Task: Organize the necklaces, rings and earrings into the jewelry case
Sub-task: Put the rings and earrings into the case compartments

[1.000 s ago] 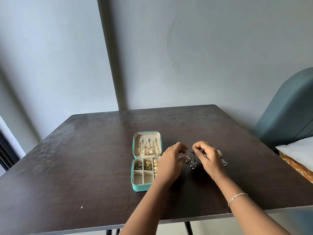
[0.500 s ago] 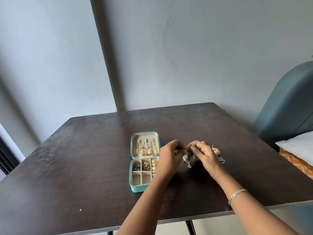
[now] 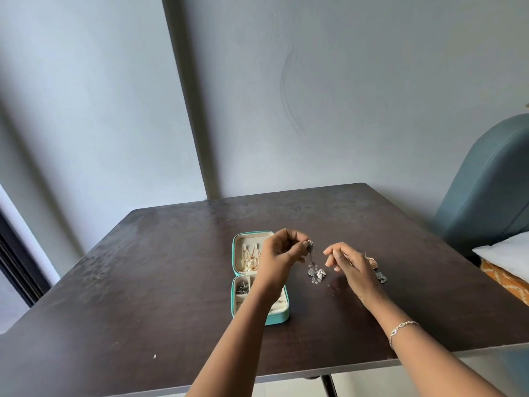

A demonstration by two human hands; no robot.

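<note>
The dark tabletop (image 3: 171,282) carries the teal jewelry case (image 3: 274,318), open, with gold chains hung in its lid. Its divided tray lies partly under the left forearm. The left hand (image 3: 279,260) has its grip pinched on the top of a silver drop earring (image 3: 315,272), whose cluster dangles low over the tabletop just right of the case. The right hand (image 3: 353,266) is released, fingers loose, holding nothing. Best to raise the earring until it hangs free, carry it over the tray and lower it cluster-first into a compartment with room — well clear of the chains. More loose earrings (image 3: 380,277) lie behind the right hand.
</note>
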